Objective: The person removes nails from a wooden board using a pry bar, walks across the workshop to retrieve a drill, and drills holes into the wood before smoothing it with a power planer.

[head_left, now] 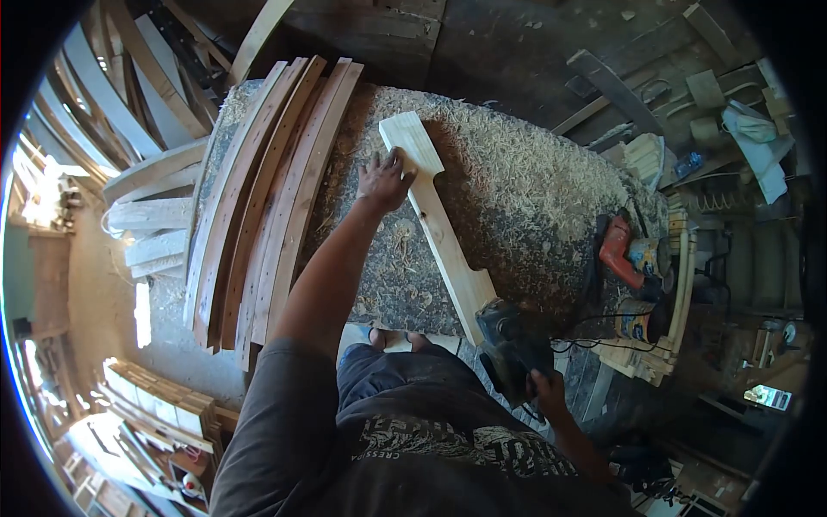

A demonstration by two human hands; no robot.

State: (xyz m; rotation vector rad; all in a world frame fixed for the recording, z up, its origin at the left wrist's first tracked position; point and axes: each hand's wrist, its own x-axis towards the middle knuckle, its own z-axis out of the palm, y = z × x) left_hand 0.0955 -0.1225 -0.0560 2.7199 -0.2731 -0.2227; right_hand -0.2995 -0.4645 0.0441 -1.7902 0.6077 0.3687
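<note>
A pale wooden board [439, 228] with notches cut into its right edge lies slantwise across the workbench [388, 293]. Near its far end, my left hand [385, 183] grips the board's left edge, fingers bent over the top face. My right hand [547, 392] is wrapped around the rear handle of a dark green corded power tool [508, 340], down by my right side. The tool's front overlaps the board's near end in this view; its working face is hidden.
Curved wooden strips [271, 198] are stacked on the bench's left side. Wood shavings [517, 172] cover much of the top. A red drill [617, 250] and cans [636, 319] sit at the right. Cables [586, 343] trail beside the power tool. More lumber [155, 215] leans at left.
</note>
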